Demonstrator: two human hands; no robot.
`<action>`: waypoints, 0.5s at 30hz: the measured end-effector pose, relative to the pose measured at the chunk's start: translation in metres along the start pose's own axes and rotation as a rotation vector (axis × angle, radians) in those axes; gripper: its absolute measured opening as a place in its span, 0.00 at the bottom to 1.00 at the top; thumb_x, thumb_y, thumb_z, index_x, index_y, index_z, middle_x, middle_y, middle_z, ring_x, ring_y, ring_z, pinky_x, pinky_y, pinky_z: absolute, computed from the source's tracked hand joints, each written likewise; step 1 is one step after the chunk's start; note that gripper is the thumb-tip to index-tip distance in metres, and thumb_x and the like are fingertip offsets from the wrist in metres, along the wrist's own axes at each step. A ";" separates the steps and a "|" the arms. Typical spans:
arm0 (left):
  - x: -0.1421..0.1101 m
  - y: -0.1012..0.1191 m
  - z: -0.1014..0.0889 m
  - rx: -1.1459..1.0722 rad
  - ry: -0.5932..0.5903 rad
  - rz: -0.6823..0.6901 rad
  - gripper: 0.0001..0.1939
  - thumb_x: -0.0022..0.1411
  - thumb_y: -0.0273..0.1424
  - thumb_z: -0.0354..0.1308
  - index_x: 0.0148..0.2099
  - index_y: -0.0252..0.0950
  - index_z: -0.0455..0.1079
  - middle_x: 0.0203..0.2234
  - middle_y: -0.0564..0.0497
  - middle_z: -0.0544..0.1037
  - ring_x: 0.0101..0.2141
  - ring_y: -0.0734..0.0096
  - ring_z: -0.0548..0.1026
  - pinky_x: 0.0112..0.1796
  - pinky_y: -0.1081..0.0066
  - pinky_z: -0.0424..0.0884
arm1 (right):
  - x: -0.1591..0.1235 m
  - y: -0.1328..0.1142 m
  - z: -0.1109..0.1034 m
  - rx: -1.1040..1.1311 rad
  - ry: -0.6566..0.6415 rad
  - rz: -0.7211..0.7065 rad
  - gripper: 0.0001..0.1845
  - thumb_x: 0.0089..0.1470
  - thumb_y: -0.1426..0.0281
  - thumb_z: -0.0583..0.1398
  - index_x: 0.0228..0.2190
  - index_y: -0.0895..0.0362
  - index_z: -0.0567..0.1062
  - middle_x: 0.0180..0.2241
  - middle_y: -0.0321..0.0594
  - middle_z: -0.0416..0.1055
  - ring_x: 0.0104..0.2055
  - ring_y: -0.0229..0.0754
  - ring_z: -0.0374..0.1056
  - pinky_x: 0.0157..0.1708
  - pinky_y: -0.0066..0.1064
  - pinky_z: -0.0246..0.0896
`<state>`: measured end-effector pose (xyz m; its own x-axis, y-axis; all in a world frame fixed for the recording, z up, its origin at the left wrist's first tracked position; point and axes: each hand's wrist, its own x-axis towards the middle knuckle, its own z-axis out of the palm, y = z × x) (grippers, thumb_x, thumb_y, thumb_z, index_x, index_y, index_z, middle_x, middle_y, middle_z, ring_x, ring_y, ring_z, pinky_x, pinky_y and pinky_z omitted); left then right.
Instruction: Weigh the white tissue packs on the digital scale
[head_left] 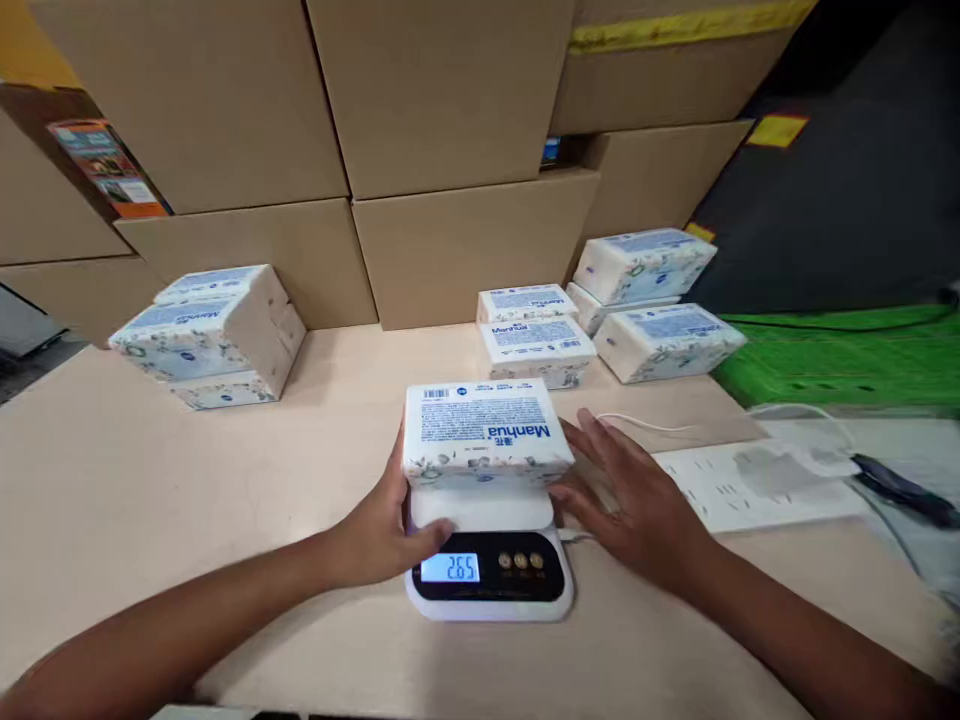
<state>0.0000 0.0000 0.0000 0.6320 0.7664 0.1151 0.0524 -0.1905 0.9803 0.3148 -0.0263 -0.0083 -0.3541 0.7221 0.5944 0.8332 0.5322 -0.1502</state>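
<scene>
A white pack of tissues (pixel 484 430) with blue "Manhua" print rests on the platform of a small white digital scale (pixel 480 510). The scale's lit display (pixel 450 568) shows the digits 265. My left hand (pixel 386 530) lies along the left side of the pack, its thumb stretched out over the scale and its fingertips partly hidden behind the pack. On the other side, my right hand (pixel 626 495) is open, fingers apart, close to the pack's right end; whether it touches cannot be made out.
Stacked tissue packs stand at the back left (pixel 217 335), back middle (pixel 536 340) and back right (pixel 660 300). Cardboard boxes (pixel 465 250) form a wall behind the table. A white power strip (pixel 720 490) with cables lies at right, near a green surface (pixel 825 355).
</scene>
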 end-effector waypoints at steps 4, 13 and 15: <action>0.000 0.002 0.001 -0.077 -0.016 -0.039 0.70 0.68 0.38 0.73 0.82 0.53 0.14 0.75 0.34 0.62 0.75 0.39 0.61 0.73 0.35 0.60 | -0.006 0.003 0.006 0.020 -0.038 -0.001 0.42 0.80 0.54 0.46 0.80 0.44 0.28 0.61 0.46 0.82 0.58 0.56 0.83 0.60 0.63 0.79; 0.001 0.001 0.000 0.032 0.024 -0.018 0.74 0.64 0.35 0.76 0.82 0.55 0.15 0.80 0.39 0.54 0.76 0.37 0.60 0.74 0.35 0.59 | -0.020 0.006 0.006 0.166 -0.123 0.078 0.43 0.76 0.51 0.52 0.80 0.39 0.38 0.66 0.47 0.77 0.63 0.62 0.79 0.56 0.62 0.81; 0.001 0.001 -0.001 0.044 0.028 -0.035 0.75 0.63 0.36 0.77 0.82 0.55 0.14 0.80 0.39 0.55 0.76 0.37 0.60 0.74 0.34 0.59 | -0.025 0.003 0.007 0.254 -0.168 0.150 0.42 0.75 0.50 0.55 0.80 0.40 0.45 0.70 0.49 0.73 0.66 0.63 0.76 0.54 0.59 0.83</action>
<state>0.0002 0.0012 0.0008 0.6073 0.7898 0.0863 0.1083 -0.1900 0.9758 0.3234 -0.0391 -0.0292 -0.3187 0.8520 0.4153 0.7561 0.4927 -0.4307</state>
